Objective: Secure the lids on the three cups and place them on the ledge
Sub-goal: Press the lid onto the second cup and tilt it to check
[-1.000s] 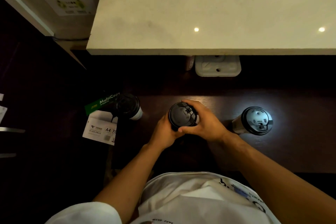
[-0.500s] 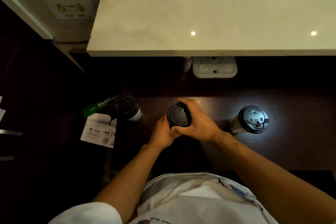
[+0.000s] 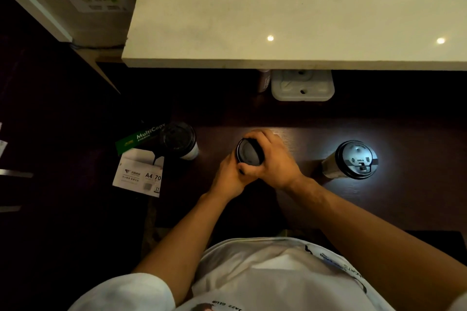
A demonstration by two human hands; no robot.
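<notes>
The middle cup (image 3: pixel 249 156) stands on the dark counter (image 3: pixel 379 209), its black lid (image 3: pixel 246 154) on top, so nothing inside can be seen. The right hand (image 3: pixel 274 161) curls over the lid's far and right edge, fingers closed on the rim; the left hand (image 3: pixel 231 175) wraps the cup's near left side, thumb up by the lid. To the left, near the counter's edge, the left cup (image 3: pixel 180 141) stands with a dark lid on, its pale wall showing below; contents hidden. To the right, well apart, the right cup (image 3: pixel 352 160) stands in a bright patch, its lid glaring pale; contents also hidden. All three are below the pale ledge (image 3: pixel 290 20). A paper box (image 3: pixel 140 166) sits beside the left cup, and a white tray (image 3: pixel 302 87) lies under the ledge.
</notes>
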